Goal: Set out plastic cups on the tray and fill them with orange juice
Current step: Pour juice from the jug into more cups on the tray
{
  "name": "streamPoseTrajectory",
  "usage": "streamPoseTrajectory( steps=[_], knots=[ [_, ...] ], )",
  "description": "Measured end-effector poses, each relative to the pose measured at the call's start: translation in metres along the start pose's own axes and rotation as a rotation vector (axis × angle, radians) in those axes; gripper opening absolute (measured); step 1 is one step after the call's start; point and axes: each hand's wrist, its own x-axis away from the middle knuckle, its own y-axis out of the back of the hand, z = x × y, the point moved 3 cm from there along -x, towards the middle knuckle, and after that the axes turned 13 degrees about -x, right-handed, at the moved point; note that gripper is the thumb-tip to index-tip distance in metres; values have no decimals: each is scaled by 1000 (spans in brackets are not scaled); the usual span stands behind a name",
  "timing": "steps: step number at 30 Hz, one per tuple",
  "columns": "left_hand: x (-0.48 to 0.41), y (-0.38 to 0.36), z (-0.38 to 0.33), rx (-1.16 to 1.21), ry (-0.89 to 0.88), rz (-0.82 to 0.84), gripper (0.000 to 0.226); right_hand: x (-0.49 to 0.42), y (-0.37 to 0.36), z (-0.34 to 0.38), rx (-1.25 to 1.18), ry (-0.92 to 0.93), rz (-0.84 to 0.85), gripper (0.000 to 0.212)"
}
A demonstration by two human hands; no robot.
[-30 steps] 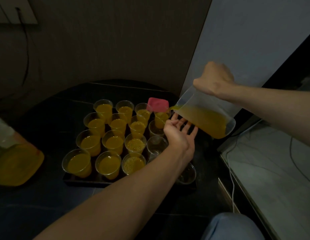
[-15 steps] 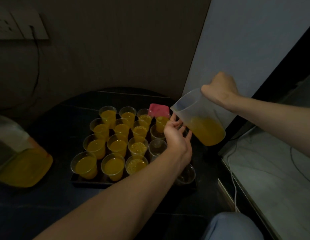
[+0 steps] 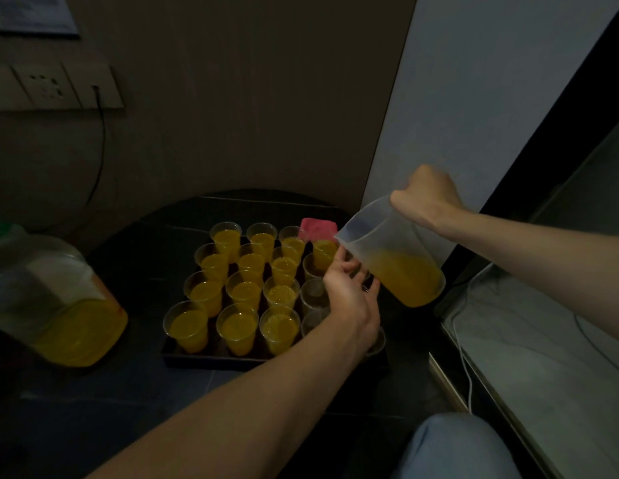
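Tipping back from its pour, the jug [image 3: 403, 267] is what has changed in the head view. A second ago it leaned steeply over the back cup [image 3: 324, 252] of the right-hand column with juice at its spout. Now the spout is raised and the juice has settled into the lower end. The right hand [image 3: 427, 198] grips the jug at its rear, fingers curled in a fist, and holds it in the air just beyond the tray [image 3: 211, 361], to its right.

The left hand [image 3: 349, 300] has turned over. It was palm up beneath the spout; now its back faces the camera and its fingers [image 3: 370, 290] are loosely spread under the jug, holding nothing I can make out.

On the tray, the filled cups [image 3: 237, 326] take up the left three columns, and the back cup holds juice too. The empty cups [image 3: 313, 295] in front of it are clear and dry-looking.

I judge that one pour has ended and the next cup in that column is due. The jug's remaining juice looks enough for it.

A large juice container [image 3: 69, 323] stands on the bench [image 3: 94, 416] to the left, well apart from the tray.
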Motion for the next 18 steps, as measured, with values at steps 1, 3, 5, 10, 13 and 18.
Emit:
streamPoseTrajectory(
  steps=[1, 3, 5, 10, 13, 18],
  knots=[
    [2, 1, 2, 9, 8, -1, 51, 2, -1, 0, 5, 1, 13, 33],
    [5, 3, 5, 32, 20, -2, 53, 3, -1, 1, 15, 4, 38, 31],
    [7, 3, 6, 52, 26, -10, 52, 4, -2, 3, 35, 14, 55, 30],
    [10, 6, 11, 100, 38, -23, 55, 5, -2, 12, 103, 45, 78, 33],
    [7, 8, 12, 104, 37, -36, 58, 6, -6, 14, 120, 57, 73, 34],
    [7, 11, 16, 103, 36, -36, 66, 6, -15, 10, 146, 50, 98, 31]
  ],
)
